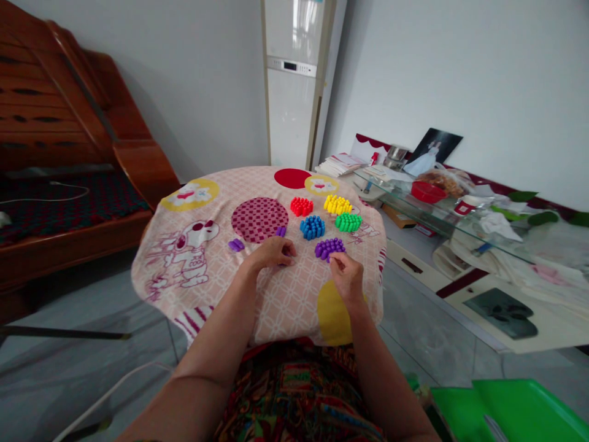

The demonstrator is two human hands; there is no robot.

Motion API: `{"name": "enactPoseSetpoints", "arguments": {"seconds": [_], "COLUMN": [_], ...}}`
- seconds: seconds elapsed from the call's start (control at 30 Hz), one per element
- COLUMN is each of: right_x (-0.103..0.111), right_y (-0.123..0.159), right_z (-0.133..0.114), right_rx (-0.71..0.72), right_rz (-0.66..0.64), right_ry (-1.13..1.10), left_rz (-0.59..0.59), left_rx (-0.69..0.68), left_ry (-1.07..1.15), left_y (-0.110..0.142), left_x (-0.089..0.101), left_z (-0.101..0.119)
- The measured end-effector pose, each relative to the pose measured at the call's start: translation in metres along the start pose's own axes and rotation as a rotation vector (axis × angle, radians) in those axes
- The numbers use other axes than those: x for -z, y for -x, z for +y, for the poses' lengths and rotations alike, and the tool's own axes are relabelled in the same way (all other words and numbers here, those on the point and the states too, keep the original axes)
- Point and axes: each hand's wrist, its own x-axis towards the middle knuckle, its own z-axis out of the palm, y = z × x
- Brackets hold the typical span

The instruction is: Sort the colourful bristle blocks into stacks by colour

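Observation:
My left hand (276,250) rests low over the table with its fingers curled in. What it holds, if anything, is hidden, though a trace of purple shows beneath it. Just beyond it lie small purple pieces (280,231), and another little purple group (236,245) lies farther left. My right hand (347,273) is pinched at the near edge of a cluster of purple plastic pieces (327,248), its fingertips on one of them. Behind stand similar clusters: blue (312,228), green (348,222), red (302,206) and yellow (337,204).
A patterned cloth (221,301) covers the round table. To the right runs a glass-topped cabinet (442,215) with a red bowl (427,191) and papers. A wooden bench (83,123) stands left, a tall white air conditioner (294,110) behind. Green plastic (519,405) sits lower right.

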Motion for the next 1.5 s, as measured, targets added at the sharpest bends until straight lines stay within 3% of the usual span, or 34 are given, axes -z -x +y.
{"name": "enactPoseSetpoints", "arguments": {"seconds": [0.23,0.4,0.63,0.83,0.93,1.13,1.4,1.5], "right_x": [-0.017,-0.021,-0.032,-0.017,-0.002,0.022,0.01,0.007], "right_y": [0.013,0.017,0.018,0.013,0.008,0.0,-0.008,-0.008], "right_z": [-0.015,-0.021,-0.023,-0.021,-0.013,0.014,0.031,0.034], "right_rx": [0.025,0.069,0.265,0.198,0.132,-0.04,-0.005,-0.001], "right_rz": [-0.134,-0.157,-0.163,-0.064,-0.029,0.076,0.065,0.069], "right_ry": [-0.016,0.038,0.118,0.073,0.048,0.046,0.016,0.007], "left_rz": [-0.061,-0.032,0.024,-0.166,-0.194,-0.099,-0.011,0.18], "left_rx": [-0.07,-0.06,-0.032,0.031,0.064,0.045,0.022,0.018], "left_ry": [0.383,0.356,0.316,0.474,0.535,0.469,0.34,0.133], "left_y": [-0.004,-0.002,-0.004,-0.004,-0.003,-0.004,-0.01,-0.011], "left_x": [-0.023,-0.028,-0.034,-0.041,-0.041,-0.035,-0.037,-0.033], "left_z": [0.024,0.034,0.032,0.037,0.038,0.034,0.021,0.021]}}
